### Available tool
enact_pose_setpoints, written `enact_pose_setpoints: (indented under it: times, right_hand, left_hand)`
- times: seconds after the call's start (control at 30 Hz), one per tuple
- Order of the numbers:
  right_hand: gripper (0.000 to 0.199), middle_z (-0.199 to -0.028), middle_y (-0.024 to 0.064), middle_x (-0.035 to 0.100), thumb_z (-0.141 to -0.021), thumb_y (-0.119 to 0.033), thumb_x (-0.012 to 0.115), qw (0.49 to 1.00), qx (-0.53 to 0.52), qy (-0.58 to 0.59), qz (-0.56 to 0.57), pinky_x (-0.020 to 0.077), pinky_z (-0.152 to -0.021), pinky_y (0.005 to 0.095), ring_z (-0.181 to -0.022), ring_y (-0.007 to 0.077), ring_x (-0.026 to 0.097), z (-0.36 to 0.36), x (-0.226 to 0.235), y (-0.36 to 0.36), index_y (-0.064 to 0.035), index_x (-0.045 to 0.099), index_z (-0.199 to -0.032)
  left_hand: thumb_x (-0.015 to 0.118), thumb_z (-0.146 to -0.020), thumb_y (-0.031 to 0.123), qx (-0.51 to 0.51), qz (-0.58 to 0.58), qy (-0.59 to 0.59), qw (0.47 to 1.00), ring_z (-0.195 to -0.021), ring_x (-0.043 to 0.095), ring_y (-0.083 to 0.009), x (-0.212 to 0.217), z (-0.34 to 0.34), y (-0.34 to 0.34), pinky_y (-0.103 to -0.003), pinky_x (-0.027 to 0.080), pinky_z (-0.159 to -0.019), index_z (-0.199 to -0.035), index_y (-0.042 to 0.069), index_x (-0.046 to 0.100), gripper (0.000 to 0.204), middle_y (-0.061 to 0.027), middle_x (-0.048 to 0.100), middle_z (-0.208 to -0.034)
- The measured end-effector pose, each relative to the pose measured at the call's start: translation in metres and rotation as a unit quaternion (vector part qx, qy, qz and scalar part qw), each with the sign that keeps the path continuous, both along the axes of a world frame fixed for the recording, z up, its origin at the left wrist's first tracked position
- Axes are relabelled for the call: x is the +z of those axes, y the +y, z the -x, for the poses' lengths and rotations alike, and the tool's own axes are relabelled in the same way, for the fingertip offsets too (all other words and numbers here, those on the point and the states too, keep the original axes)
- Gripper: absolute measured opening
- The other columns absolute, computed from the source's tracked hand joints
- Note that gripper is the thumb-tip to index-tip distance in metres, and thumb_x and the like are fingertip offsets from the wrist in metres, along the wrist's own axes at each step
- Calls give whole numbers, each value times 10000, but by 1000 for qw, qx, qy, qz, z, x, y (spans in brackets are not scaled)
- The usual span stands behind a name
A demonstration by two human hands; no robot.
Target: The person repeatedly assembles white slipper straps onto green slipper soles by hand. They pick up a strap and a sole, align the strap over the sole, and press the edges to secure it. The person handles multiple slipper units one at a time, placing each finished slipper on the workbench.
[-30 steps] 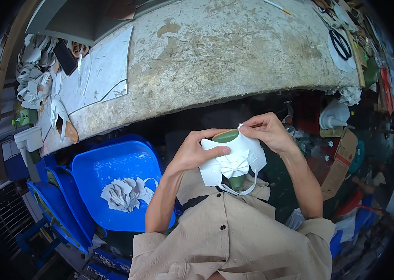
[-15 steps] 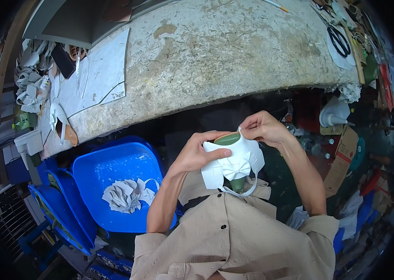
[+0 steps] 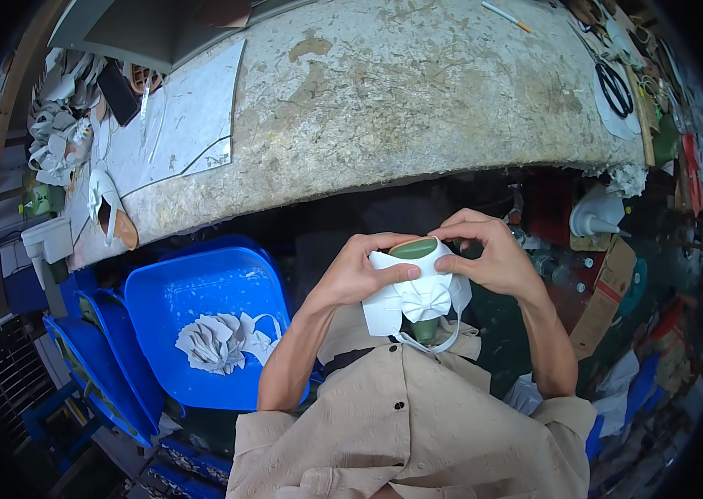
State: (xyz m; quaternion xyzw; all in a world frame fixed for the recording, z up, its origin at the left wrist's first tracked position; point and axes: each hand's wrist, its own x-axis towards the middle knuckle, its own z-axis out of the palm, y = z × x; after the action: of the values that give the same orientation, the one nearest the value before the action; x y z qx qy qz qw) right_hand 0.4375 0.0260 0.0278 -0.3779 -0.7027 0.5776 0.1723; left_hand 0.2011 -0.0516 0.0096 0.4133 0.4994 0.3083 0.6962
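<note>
A white shoe upper (image 3: 393,279) with a pleated bow on it lies over a green shoe last (image 3: 424,249) in front of my body. The last shows at the far end and again below the bow, and a tan insole edge peeks out at its far end. A thin white strap loops from the upper's near side. My left hand (image 3: 351,274) grips the left edge, thumb pressed flat on the white material. My right hand (image 3: 497,258) pinches the far right edge, its thumb on top and its fingers behind.
To the left stands a blue bin (image 3: 148,312) holding a bunch of white shoe uppers (image 3: 210,345). Beyond my hands runs a worn workbench (image 3: 393,108). It bears a white sandal (image 3: 106,204), black-handled scissors (image 3: 615,90) and a phone (image 3: 118,91). A cardboard box (image 3: 605,295) sits at the right.
My right hand has shifted from a fingertip pinch at the upper's far edge to a wider grip, its thumb now on the white material. My left hand keeps its hold.
</note>
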Motion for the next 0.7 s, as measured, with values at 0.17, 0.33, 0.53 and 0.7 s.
enact_pose_setpoints:
  times: [0.17,0.33,0.53,0.7]
  right_hand:
    - [346,-1020,108,706,-781,-106,837,999,-41,-27,18,499,-691,282,-810,184,646,13,13,-4,1,760,-1101]
    - [381,-969,96,685,-771,-82,835,998,3,-50,-44,481,-666,277,-753,174,595,20,27,-9,-1,747,-1133]
    - [392,-942,64,650,-738,-30,837,998,-18,-67,8,461,-661,266,-746,140,567,8,14,-9,-11,740,-1117]
    - [376,-972,44,626,-740,28,816,996,-17,-74,35,448,-666,247,-795,120,592,11,12,-7,4,714,-1101]
  left_hand:
    - [859,-811,136,-20,26,28,999,-941,678,-108,-2,-4,4,-276,539,-828,-1233,30,732,453,-84,762,-1080]
    - [869,-810,171,7,-16,19,1000,-943,675,-110,-10,-5,-1,-279,531,-820,-1196,15,706,447,-82,760,-1034]
    - [812,-881,98,175,25,-173,969,-936,668,-100,-47,-18,-30,-258,542,-827,-1167,-27,661,347,-78,737,-987]
    - [733,-963,139,227,62,-152,960,-892,697,-117,-51,-20,-42,-258,569,-782,-1061,-48,736,211,-94,743,-953]
